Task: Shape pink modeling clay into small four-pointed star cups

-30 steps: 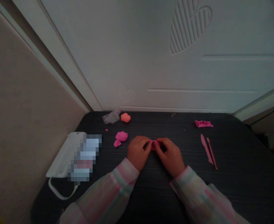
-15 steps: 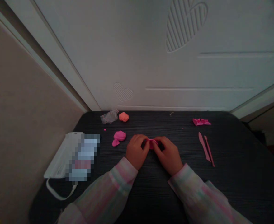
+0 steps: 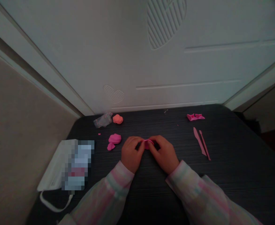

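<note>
Between both hands is a thin, curved piece of pink modelling clay (image 3: pixel 147 144), pinched along its upper edge. My left hand (image 3: pixel 132 153) grips its left side between thumb and fingers. On the right side, my right hand (image 3: pixel 165 153) pinches it the same way, with the thumb against the near face. Fingers cover part of the piece. Left of the hands lies a larger pink clay lump (image 3: pixel 115 138), with a smaller pink bit (image 3: pixel 110 146) against it. Behind them sits an orange clay lump (image 3: pixel 117 119) beside a crumpled clear wrapper (image 3: pixel 103 120).
To the right lie a pink clay knife (image 3: pixel 199 141) and a thin pink stick tool (image 3: pixel 204 145). Shaped pink clay pieces (image 3: pixel 195 117) rest at the back right. A white power bank (image 3: pixel 57 165) and a blurred phone (image 3: pixel 78 164) joined by a cable lie left on the black table (image 3: pixel 147 200).
The camera view has shifted and tilted slightly, so everything sits a little further left. Both hands keep pinching the pink clay, with little visible change in their grip.
</note>
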`<state>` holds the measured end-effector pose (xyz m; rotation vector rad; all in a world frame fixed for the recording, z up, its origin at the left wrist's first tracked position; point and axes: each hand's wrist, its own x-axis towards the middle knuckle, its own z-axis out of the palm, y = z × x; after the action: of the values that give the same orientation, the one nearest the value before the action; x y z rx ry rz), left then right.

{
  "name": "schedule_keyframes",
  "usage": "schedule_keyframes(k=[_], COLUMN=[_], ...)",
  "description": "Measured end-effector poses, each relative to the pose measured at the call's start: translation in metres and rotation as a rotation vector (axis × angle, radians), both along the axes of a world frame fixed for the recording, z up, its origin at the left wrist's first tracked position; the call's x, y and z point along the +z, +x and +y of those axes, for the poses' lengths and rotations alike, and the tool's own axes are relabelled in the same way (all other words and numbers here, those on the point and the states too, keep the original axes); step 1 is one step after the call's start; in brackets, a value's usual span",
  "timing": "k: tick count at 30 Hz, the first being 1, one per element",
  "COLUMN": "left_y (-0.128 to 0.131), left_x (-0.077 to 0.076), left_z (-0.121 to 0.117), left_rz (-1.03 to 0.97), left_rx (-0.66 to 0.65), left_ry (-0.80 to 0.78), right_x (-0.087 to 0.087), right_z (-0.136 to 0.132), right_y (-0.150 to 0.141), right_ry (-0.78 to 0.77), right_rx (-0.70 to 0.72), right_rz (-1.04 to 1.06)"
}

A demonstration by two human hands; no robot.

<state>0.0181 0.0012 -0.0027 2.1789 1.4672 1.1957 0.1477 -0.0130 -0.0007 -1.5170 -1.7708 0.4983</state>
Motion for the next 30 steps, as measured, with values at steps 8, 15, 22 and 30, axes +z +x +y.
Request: schedule_keyframes(k=[8,15,22,30], left_y=[0.0005,0.0030,0.0021,0.0030], left_x=[0.0024,0.0039,0.0022,0.0023], left_z=[-0.0002,-0.0020,0.0003,-0.0018], left_rz=[-0.001,-0.132,-0.203,-0.212], left_rx=[-0.012,0.031,0.035,0.038], left_ry=[-0.035,-0.310,-0.369,-0.339], right_x=[0.0004,0.0015,0.0048,0.0057], right_z=[0.0001,0.0004,0.0014,-0.0010], right_y=[0.0008,0.0001,0.0001,0.0006], right_ry=[0.021,-0.073,-0.179,-0.116], right_rx=[-0.001,-0.054,-0.106,-0.097], right_rz=[0.012,0.164,0.244,0.159])
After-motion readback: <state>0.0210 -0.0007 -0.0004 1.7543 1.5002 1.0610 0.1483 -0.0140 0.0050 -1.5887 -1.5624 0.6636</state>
